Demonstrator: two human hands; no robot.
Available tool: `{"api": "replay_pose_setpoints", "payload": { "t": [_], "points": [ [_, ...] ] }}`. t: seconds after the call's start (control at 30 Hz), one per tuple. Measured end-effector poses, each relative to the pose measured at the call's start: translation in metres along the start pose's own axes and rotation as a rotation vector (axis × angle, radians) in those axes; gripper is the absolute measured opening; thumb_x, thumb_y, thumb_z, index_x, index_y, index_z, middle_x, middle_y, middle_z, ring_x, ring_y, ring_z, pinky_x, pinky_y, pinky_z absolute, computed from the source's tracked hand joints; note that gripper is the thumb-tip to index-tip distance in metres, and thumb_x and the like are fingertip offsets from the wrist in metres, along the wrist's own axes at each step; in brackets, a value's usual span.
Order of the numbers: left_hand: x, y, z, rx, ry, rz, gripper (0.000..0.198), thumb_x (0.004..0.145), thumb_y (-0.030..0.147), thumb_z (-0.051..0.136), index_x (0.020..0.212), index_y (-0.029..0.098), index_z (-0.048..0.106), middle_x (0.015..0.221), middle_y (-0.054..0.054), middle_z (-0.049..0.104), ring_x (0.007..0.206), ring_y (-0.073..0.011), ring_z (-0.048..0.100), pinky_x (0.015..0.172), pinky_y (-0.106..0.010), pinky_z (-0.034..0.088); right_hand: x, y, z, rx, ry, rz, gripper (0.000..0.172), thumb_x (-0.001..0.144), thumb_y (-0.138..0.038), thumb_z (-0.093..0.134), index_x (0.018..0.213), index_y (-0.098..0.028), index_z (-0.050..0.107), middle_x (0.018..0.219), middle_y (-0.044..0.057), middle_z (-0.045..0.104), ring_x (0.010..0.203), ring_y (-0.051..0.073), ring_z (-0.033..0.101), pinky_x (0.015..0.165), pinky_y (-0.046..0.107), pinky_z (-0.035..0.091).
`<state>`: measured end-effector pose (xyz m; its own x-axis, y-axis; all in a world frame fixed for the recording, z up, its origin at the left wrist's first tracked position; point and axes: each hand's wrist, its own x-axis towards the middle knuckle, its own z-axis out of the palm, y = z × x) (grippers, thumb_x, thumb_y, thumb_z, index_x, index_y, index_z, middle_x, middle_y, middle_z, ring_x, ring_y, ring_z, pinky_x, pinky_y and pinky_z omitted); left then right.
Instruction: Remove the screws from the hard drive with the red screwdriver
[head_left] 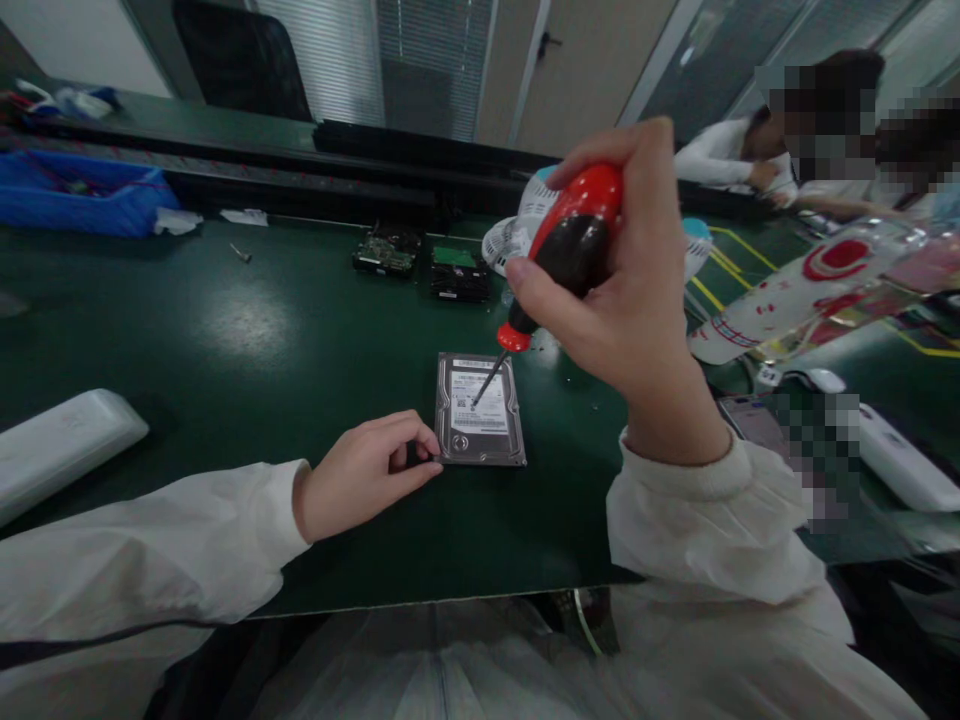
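Observation:
A hard drive (487, 445) with a white label lies flat on the green table. My left hand (367, 470) is closed at its lower left corner, thumb and forefinger pinched against the edge. Raised above the table, my right hand (630, 270) is wrapped round the red and black handle of a screwdriver (574, 225). Its thin shaft slants down to the left, and the tip shows over the drive's label. Whether the tip touches the drive I cannot tell. Beyond it lie two more drives, one (387, 248) with its circuit board showing and one (458, 272) partly green.
White and blue plastic pieces (504, 245) sit behind my right hand. A blue bin (82, 195) stands at the far left, near a small metal piece (241, 253). White devices lie at left (71, 440) and right (907, 455). A bottle (810, 275) and other people are at right.

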<state>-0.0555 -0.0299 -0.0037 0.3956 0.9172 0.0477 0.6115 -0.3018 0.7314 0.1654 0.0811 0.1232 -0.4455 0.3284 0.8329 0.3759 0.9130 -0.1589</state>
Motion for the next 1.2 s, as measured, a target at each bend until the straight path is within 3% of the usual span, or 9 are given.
{"api": "replay_pose_setpoints", "payload": {
  "t": [0.1,0.37,0.6,1.2],
  "points": [
    [0.0,0.0,0.0,-0.003,-0.001,0.0,0.011,0.093,0.03,0.064,0.095,0.02,0.068,0.088,0.001,0.06,0.061,-0.0088,0.049,0.057,-0.024,0.038,0.0,-0.001,0.001,0.092,0.032,-0.062,0.028,0.087,-0.041,0.067,0.108,-0.025,0.056,0.108,0.002,0.059,0.095,0.015,0.059,0.086,0.03,0.055],
    [0.002,0.0,0.0,-0.036,0.001,-0.009,0.011,0.093,0.03,0.064,0.092,0.019,0.068,0.085,0.001,0.061,0.063,-0.0094,0.05,0.058,-0.024,0.039,-0.001,-0.015,0.014,0.237,-0.058,-0.155,0.044,0.091,-0.061,0.06,0.105,-0.02,0.054,0.101,0.001,0.058,0.088,0.011,0.057,0.075,0.026,0.056],
    [0.001,0.0,0.001,-0.041,0.022,-0.005,0.011,0.091,0.029,0.066,0.09,0.019,0.066,0.082,0.002,0.061,0.061,-0.0087,0.05,0.057,-0.024,0.039,-0.004,-0.013,0.022,0.288,-0.071,-0.179,0.036,0.09,-0.048,0.065,0.107,-0.02,0.052,0.102,0.002,0.055,0.085,0.011,0.057,0.071,0.026,0.055],
    [0.003,0.003,0.001,-0.047,0.004,-0.043,0.012,0.091,0.031,0.065,0.09,0.019,0.067,0.084,0.002,0.062,0.059,-0.009,0.05,0.056,-0.025,0.039,-0.007,-0.014,0.023,0.295,-0.123,-0.114,0.037,0.087,-0.045,0.069,0.108,-0.021,0.051,0.104,0.002,0.055,0.084,0.012,0.055,0.072,0.028,0.053]
  ]
}}
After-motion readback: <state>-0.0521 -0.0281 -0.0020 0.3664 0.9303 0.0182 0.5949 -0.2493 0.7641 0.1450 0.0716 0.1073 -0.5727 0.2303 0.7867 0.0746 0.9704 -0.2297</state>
